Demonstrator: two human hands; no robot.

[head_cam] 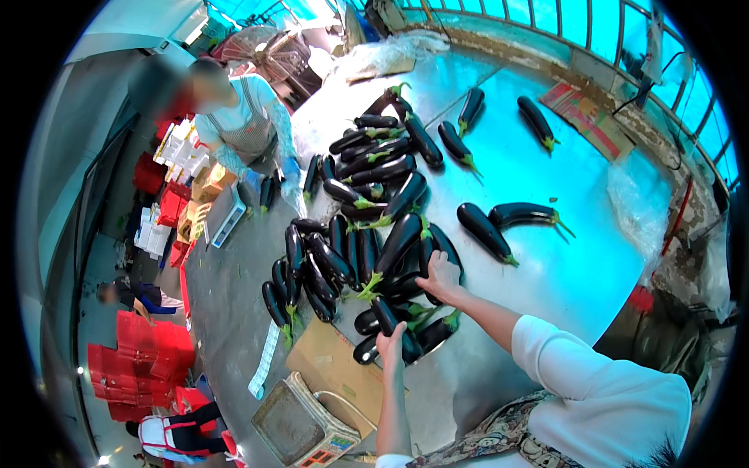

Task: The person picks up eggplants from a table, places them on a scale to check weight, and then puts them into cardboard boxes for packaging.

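Observation:
My left hand (391,346) is wrapped around a dark purple eggplant (386,316), its green stem end pointing away from me. My right hand (443,274) grips another eggplant (427,248) at the near right side of a large pile. More glossy eggplants (401,248) lie around both hands, overlapping, with green caps turned various ways. Just beyond my left hand, several eggplants (436,332) rest close together. My fingers partly hide the eggplants under them.
The metal table (468,351) carries a weighing scale (292,418), flat cardboard (327,357) and a label strip (266,357). Loose eggplants (485,231) lie to the right. Across the table a gloved co-worker (251,117) handles eggplants beside a second scale (228,216). Red crates (140,362) stand on the floor.

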